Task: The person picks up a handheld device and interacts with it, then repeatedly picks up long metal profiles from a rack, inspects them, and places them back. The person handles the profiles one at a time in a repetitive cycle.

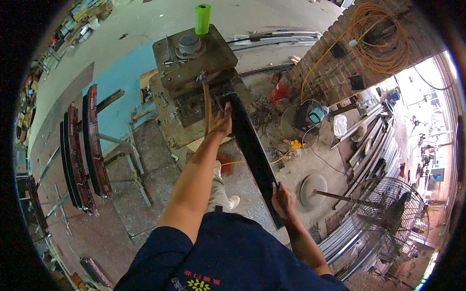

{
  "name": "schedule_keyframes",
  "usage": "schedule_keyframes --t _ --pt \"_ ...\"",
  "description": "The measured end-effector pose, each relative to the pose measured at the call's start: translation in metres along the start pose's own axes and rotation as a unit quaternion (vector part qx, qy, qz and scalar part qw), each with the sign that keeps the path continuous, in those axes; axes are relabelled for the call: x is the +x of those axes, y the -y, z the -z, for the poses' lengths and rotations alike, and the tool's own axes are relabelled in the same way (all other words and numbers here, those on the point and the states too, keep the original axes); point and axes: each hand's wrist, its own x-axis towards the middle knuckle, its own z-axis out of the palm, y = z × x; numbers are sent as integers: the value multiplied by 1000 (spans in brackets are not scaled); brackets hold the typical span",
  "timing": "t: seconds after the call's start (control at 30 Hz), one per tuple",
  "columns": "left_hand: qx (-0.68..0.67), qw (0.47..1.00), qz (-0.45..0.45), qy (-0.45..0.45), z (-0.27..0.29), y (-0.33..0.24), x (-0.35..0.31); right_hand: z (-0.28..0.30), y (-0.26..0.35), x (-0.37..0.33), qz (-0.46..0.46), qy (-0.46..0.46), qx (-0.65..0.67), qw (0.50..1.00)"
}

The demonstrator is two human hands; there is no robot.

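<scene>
A long black metal channel [255,148] slants from the machine's dark bed down toward my right side. My left hand [223,122] holds its left edge near the far end, arm stretched out. Closer to my body, my right hand [284,200] is closed round the channel's right edge near its lower end. The far end of the channel lies on the dark bed of a worn steel machine [194,72], where its contact is partly hidden. Beside my left hand a brownish handle or hose [207,104] rises from the machine. A green bottle-like cylinder [202,20] stands on top.
Dark reddish metal profiles [92,140] rest on stands at the left. On the right are a large caged fan [388,213] with a round base, piled metal lengths [371,140] and a trailing cord. A red extinguisher-like cylinder [279,91] stands by the brick wall [335,60].
</scene>
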Motion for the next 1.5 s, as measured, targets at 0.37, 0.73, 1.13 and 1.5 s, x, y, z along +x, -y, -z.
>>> schedule_keyframes --t 0.37,0.73,1.13,1.5 --pt "-31 997 -70 27 -50 102 30 -101 -72 -6 -70 8 113 991" --pt "-158 941 95 282 -174 -12 -161 -12 -130 -114 -178 -48 181 966" --pt "346 901 54 256 -31 218 -177 -144 -236 -413 -494 334 -88 798" --pt "389 878 44 276 -25 221 -209 -172 -216 -411 -459 159 37 874"
